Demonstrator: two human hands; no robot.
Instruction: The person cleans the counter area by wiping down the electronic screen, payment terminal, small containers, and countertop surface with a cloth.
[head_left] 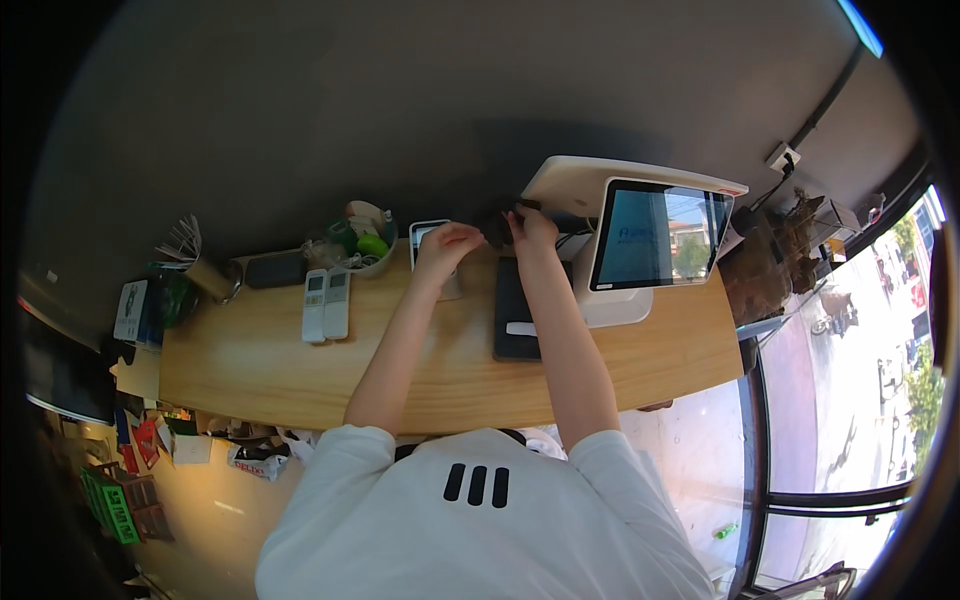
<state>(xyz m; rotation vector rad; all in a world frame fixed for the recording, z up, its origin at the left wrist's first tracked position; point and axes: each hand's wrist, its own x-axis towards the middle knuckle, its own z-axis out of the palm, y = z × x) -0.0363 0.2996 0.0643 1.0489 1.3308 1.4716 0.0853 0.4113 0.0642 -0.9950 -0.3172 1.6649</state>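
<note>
White shirt point(485, 550) is closest; past it, over the wooden surface point(450, 370), I cannot tell if the left hand point(450, 248) or right hand point(534, 227) has its fingers clamped on the blurry dark thing point(497, 230) between them; the right arm point(572, 350) hides part of a black pad point(510, 295); a screen point(660, 240) stands to the right; two white remotes point(326, 305) lie left.

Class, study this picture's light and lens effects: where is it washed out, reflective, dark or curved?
All in the head view: the window is washed out by daylight; the screen reflects a building; the wall is dim, detail between left hand and right hand unclear; the table looks bowed.
</note>
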